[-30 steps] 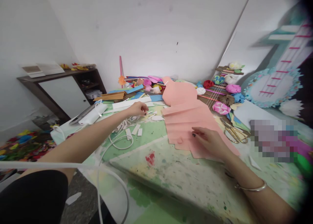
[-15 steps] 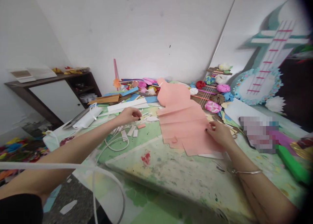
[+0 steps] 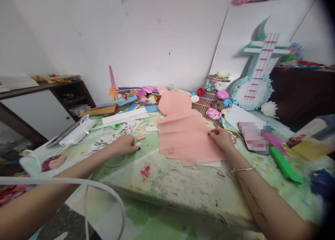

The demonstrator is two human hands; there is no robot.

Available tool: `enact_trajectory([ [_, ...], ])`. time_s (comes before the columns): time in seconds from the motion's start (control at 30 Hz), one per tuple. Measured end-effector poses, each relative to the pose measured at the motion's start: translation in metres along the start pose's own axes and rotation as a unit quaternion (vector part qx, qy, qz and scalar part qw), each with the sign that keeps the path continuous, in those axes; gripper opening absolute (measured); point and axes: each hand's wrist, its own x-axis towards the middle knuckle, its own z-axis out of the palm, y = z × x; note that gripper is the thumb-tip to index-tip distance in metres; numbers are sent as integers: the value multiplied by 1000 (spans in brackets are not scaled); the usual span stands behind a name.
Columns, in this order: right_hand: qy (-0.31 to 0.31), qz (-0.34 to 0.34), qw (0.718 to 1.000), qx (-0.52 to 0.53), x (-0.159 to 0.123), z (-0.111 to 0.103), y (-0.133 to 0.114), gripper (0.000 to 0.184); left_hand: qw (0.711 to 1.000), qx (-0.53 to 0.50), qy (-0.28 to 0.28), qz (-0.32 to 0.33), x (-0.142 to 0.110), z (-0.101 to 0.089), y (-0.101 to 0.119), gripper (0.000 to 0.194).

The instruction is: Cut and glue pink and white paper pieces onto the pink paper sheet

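My left hand (image 3: pixel 125 145) is low over the table, fingers curled together beside several white paper scraps (image 3: pixel 108 139). Whatever may be inside those fingers is hidden. A small salmon-pink paper piece (image 3: pixel 141 137) lies just past its fingertips. A large salmon-pink paper sheet (image 3: pixel 183 137) with crosswise creases covers the middle of the table. Beyond its upper end is a rounded cut-out (image 3: pixel 176 102) in the same colour. On the sheet's right side rests my right hand (image 3: pixel 222 139), its fingers partly extended and loosely apart, holding nothing that I can see.
A white cable (image 3: pixel 110 187) loops across the near left. Paper flowers (image 3: pixel 214 113) and coloured strips crowd the back. At right lie a phone (image 3: pixel 253 138) and a green tool-like object (image 3: pixel 286 165). A decorated lute-shaped model (image 3: pixel 258 72) leans against the wall.
My left hand has come nearer over the scraps, with its fingers curled downward. My right hand stays at the sheet's right side. The view has turned to the right.
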Motion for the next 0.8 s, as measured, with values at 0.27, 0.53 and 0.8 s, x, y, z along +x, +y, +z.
enact_trajectory([
  [0.27, -4, 18, 1000, 15, -2, 0, -7, 22, 999, -45, -23, 1, 2, -5, -1, 17],
  [0.53, 49, 39, 997, 37, -10, 2, -26, 20, 967, -207, 16, 148, -1, -9, 45, 21],
  [0.8, 26, 5, 1000, 3, -11, -5, -20, 24, 870, -314, -115, 363, 9, 17, 131, 16],
])
